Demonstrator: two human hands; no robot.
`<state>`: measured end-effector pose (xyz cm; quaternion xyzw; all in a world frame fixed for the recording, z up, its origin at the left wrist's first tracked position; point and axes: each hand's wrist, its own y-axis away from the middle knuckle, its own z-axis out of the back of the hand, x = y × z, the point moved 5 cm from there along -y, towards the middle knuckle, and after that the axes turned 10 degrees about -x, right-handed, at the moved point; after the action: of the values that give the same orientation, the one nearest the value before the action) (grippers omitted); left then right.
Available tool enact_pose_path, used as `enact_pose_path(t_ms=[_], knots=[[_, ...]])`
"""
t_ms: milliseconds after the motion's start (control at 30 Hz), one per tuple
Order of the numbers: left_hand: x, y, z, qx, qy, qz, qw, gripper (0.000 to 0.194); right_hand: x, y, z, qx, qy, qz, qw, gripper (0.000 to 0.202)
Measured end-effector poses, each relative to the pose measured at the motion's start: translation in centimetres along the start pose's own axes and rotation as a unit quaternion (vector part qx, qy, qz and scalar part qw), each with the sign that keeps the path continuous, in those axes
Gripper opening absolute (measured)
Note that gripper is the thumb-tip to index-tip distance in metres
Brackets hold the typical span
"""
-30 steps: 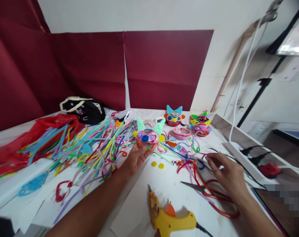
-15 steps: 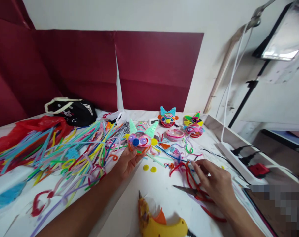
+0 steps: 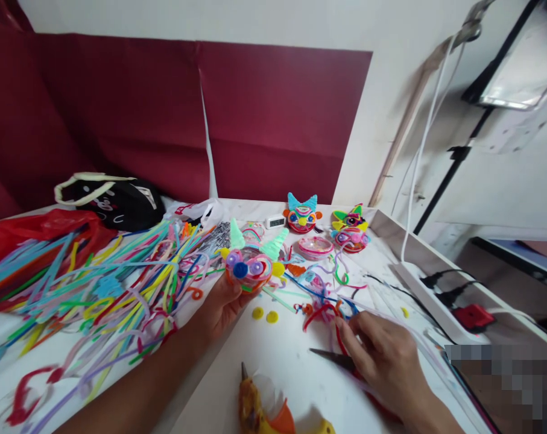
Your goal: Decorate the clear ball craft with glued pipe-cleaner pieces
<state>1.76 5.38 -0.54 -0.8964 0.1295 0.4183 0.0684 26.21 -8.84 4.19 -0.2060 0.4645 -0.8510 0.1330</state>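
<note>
Left hand (image 3: 221, 307) holding a pipe-cleaner animal face (image 3: 255, 271), right hand (image 3: 386, 355) low over red pipe cleaners (image 3: 319, 313)

The left hand's fingers grasp the animal face by its lower edge, above a white worktop (image 3: 284, 346). The face is upright, with mint-green pointed ears, purple eyes, a round blue nose and yellow pieces at the sides. The right hand's fingers are bent at the near end of the red pipe cleaners; whether they grip any cannot be told.

Dark scissor blades (image 3: 330, 357) point out to the left from under the right fingers. Two yellow discs (image 3: 265, 314) lie just right of the left fingers, and a yellow glue gun (image 3: 251, 407) is nearer the wearer, between the hands.

Left of the left fingers spreads a heap of multicoloured pipe cleaners (image 3: 140, 289), with a red plastic bag (image 3: 85, 224) farther off. Beyond both hands' fingers stand a blue-eared face (image 3: 301, 220) and a small digital clock (image 3: 275, 222). Well right of the right fingers runs a white power strip (image 3: 429, 301).
</note>
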Motion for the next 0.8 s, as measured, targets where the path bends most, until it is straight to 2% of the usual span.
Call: enact_pose_path(t_ms=[233, 400, 633, 800], knots=[[0.0, 0.1, -0.3, 0.018, 0.019, -0.011, 1.000, 0.030, 0.3, 0.2, -0.2, -0.007, -0.012, 0.029, 0.999, 0.032], [0.0, 0.1, -0.2, 0.010, 0.024, -0.004, 1.000, 0.050, 0.1, 0.3, -0.5, -0.008, -0.012, 0.033, 0.999, 0.030], [0.0, 0.2, -0.3, 0.018, 0.026, 0.004, 1.000, 0.052, 1.0, 0.0, -0.9, 0.008, -0.015, 0.048, 0.999, 0.029], [0.1, 0.0, 0.0, 0.004, 0.026, 0.000, 1.000, 0.068, 0.6, 0.2, -1.6, 0.019, -0.003, 0.037, 0.999, 0.029]])
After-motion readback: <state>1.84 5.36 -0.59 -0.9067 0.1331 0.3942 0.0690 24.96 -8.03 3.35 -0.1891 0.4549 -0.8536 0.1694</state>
